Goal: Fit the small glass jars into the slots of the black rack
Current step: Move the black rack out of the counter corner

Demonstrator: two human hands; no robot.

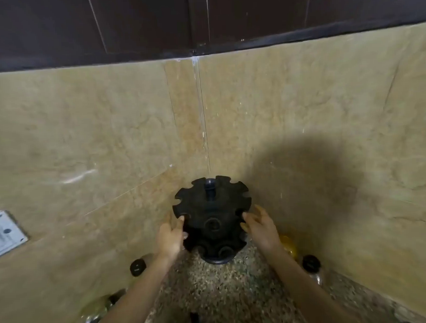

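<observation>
The black rack (211,210) stands in the corner of a speckled stone counter (220,293), round, with open slots round its edge and a knob on top. My left hand (170,239) touches its left side with fingers nearly straight. My right hand (260,229) is at its right side, fingers loosely spread. Small glass jars with black lids lie around: one at the left (137,267), one at the right (311,263), one near the bottom edge (194,322). A jar with yellow contents (289,247) shows behind my right wrist.
Beige tiled walls meet in a corner behind the rack, with dark cabinets (152,24) above. A white switch plate (5,232) is on the left wall. More glass jars (96,310) lie blurred at the lower left.
</observation>
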